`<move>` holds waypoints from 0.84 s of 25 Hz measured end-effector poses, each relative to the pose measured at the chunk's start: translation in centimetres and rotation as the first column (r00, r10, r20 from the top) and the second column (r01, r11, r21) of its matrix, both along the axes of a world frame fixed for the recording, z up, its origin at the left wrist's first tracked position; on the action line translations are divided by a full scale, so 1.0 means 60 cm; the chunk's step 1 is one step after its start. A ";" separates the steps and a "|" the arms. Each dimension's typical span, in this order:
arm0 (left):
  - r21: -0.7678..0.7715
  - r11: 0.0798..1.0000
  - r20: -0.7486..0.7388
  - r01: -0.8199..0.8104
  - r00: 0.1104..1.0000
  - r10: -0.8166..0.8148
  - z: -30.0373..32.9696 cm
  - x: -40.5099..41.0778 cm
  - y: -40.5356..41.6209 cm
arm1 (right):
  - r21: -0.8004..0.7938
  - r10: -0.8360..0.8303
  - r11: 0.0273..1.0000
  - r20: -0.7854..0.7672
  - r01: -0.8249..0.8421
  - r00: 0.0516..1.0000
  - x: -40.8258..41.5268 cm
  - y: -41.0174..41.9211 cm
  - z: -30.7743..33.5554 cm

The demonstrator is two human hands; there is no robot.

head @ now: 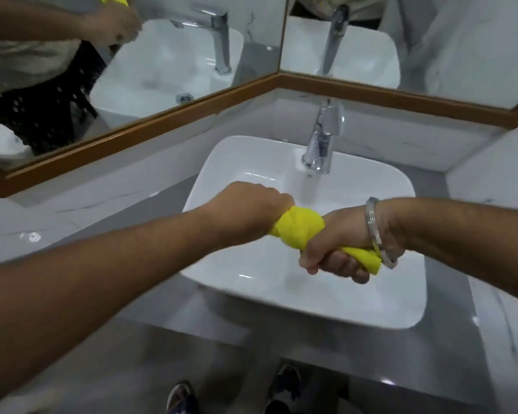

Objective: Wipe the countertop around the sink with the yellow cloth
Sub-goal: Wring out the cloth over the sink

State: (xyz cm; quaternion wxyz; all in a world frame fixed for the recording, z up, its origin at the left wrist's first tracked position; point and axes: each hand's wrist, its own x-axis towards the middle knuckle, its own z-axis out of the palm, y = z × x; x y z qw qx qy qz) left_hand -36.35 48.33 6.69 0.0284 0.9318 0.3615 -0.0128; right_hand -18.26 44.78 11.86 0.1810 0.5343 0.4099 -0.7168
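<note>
A grey-and-white marble bench point(87, 210) fills the corner under the mirrors. A white rectangular sink point(356, 300) sits on it, reaching the front edge. A chrome tap point(322, 138) stands on the sink's back rim.

Yellow cloth point(299, 227), white sink point(386, 312), grey-veined countertop point(81, 210).

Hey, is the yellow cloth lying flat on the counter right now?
No, the yellow cloth is twisted between the left hand and right hand above the sink.
</note>
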 end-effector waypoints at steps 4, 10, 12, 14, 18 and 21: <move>-0.122 0.981 -0.380 -0.154 0.920 0.098 -0.023 0.077 -0.012 | 0.500 0.294 0.677 0.488 -0.540 0.822 0.047 0.017 -0.085; -0.853 0.312 -0.171 -0.417 0.790 0.589 -0.098 0.122 -0.023 | 0.673 0.099 -0.178 0.738 -0.718 0.668 0.102 0.062 -0.222; -0.924 0.081 -0.236 -0.373 0.725 0.647 -0.118 0.128 -0.023 | 0.684 0.032 -0.282 0.707 -0.673 0.706 0.114 0.076 -0.245; -0.959 -0.100 -0.266 -0.267 0.715 0.646 -0.136 0.126 -0.019 | 0.696 0.008 -0.315 0.682 -0.646 0.731 0.115 0.084 -0.266; -0.944 0.108 -0.198 -0.312 0.796 0.573 -0.147 0.104 -0.009 | 0.820 0.028 -0.211 0.550 -0.533 0.835 0.117 0.078 -0.285; -0.817 0.447 -0.160 -0.365 0.888 0.431 -0.134 0.065 0.006 | 0.833 0.019 0.339 0.458 -0.437 0.889 0.118 0.055 -0.263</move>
